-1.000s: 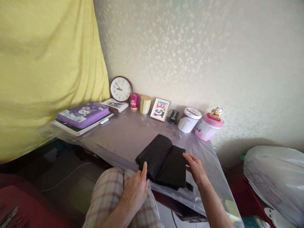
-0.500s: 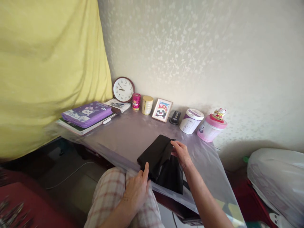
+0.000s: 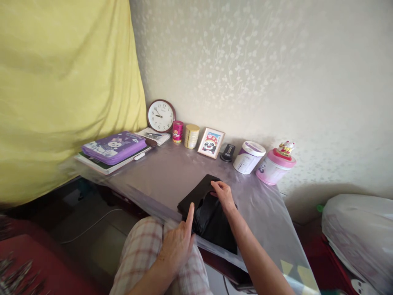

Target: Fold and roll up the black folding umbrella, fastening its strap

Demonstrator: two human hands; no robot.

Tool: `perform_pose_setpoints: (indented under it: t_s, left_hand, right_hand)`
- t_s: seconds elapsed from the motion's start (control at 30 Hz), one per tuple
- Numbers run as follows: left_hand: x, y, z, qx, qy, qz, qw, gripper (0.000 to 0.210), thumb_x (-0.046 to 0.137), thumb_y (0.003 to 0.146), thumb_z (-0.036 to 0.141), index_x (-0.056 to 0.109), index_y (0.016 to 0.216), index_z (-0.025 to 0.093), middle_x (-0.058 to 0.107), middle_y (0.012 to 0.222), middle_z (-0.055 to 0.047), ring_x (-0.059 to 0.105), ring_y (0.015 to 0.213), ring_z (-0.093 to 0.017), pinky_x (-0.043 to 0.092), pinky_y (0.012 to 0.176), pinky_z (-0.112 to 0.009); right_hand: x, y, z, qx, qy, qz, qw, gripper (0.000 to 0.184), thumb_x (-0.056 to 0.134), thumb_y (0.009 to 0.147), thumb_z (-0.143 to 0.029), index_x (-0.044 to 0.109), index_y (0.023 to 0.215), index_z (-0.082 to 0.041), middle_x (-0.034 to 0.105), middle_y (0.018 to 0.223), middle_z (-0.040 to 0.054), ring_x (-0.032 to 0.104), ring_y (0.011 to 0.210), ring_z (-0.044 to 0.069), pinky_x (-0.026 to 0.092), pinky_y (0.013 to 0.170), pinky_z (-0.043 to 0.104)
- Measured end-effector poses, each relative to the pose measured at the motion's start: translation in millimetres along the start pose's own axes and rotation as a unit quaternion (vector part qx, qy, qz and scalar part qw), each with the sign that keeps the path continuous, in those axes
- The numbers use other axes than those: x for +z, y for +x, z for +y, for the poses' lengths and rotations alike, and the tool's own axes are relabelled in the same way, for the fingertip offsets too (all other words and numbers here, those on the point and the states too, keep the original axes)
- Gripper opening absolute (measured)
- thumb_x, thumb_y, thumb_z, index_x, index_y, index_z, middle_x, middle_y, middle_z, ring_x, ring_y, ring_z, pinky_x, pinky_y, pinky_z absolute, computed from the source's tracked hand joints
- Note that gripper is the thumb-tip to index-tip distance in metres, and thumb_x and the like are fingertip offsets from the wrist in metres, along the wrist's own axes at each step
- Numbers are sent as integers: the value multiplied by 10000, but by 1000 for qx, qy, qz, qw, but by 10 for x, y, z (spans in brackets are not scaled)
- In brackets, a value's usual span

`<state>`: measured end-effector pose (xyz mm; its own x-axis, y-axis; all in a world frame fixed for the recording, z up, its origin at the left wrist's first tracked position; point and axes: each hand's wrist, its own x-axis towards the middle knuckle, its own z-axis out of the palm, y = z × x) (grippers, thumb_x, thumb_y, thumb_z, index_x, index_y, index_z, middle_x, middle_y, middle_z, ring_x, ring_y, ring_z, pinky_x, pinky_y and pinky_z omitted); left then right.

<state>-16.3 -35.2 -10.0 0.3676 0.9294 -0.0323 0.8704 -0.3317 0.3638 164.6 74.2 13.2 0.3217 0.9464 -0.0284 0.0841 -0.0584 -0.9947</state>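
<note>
Right hand [image 3: 223,195] pinches the black bundle [image 3: 217,229]; left hand [image 3: 178,241], at its edge, grip unclear.

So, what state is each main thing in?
Black sheet: partly folded, held by right hand
Purple case: closed, flat
Clock: upright, about 8:50
Pink can: upright
Yellow tin: upright
Picture frame: leaning back
White tub: lid on
Pink tub: closed, figurine on top
Yellow curtain: hanging

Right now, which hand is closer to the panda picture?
Right. The right hand is at the black sheet, on the person's side of the panda picture. The left hand is farther back, by the sheet's near left edge.
</note>
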Motion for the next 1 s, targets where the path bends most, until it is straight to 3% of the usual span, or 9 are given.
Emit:
perform_pose_setpoints:
  t_s: [0.17,0.3,0.43,0.5,0.6,0.73,0.83,1.0]
  left_hand:
    - [29,-12,13,24,89,11,996,689,333,882,119,-43,1425,315,615,877,-53,623,709,-170,421,598,-254]
    - [18,15,2,43,133,-35,990,783,331,829,21,-11,1391,444,601,882,-41,628,671,-165,416,574,-247]
    - [46,21,-27,43,98,-26,994,657,316,884,117,30,1419,368,599,940,-72,631,728,-189,449,625,-289]
    - [79,14,-39,39,71,-8,997,595,293,912,171,44,1431,321,596,961,-83,626,763,-196,458,667,-308]
    - [115,7,-45,34,48,-2,998,563,282,926,213,58,1435,304,598,959,-78,620,780,-206,462,687,-326]
    - [112,12,-45,32,33,-5,999,560,282,929,221,54,1436,293,601,963,-72,619,775,-198,460,680,-313]
    - [96,15,-48,31,33,-12,999,564,289,929,219,54,1438,279,601,985,-76,620,790,-193,456,685,-301]
    - [90,24,-51,31,31,-14,999,568,299,920,208,75,1440,258,601,968,-72,619,786,-197,454,681,-311]
  right_hand:
    - [11,38,23,-17,-48,5,999,267,629,648,-423,616,656,-156,583,661,-1,588,627,130,546,562,244]
    - [38,90,53,-46,-125,8,991,273,590,692,-430,609,664,-159,607,738,20,610,622,142,538,536,254]
    - [17,-24,23,-103,-150,-29,983,264,521,786,-414,604,750,-166,638,759,37,639,695,167,532,576,266]
    - [-31,-189,10,-193,-183,-36,963,245,489,835,-384,604,772,-175,644,803,48,628,752,165,528,665,286]
    - [-137,-484,61,-332,-250,-51,908,203,463,881,-302,605,790,-189,632,929,72,596,873,169,488,812,316]
    - [-249,-641,238,-410,-338,-101,841,195,451,896,-223,604,1014,-198,604,1119,92,530,1088,197,412,964,394]
    - [-278,-456,341,-436,-395,-115,800,285,420,910,-214,551,1161,-189,560,1233,94,444,1217,207,321,1046,453]
    - [-297,116,375,-441,-433,-100,780,314,371,929,-237,565,1166,-169,574,1236,91,439,1233,198,307,1054,446]
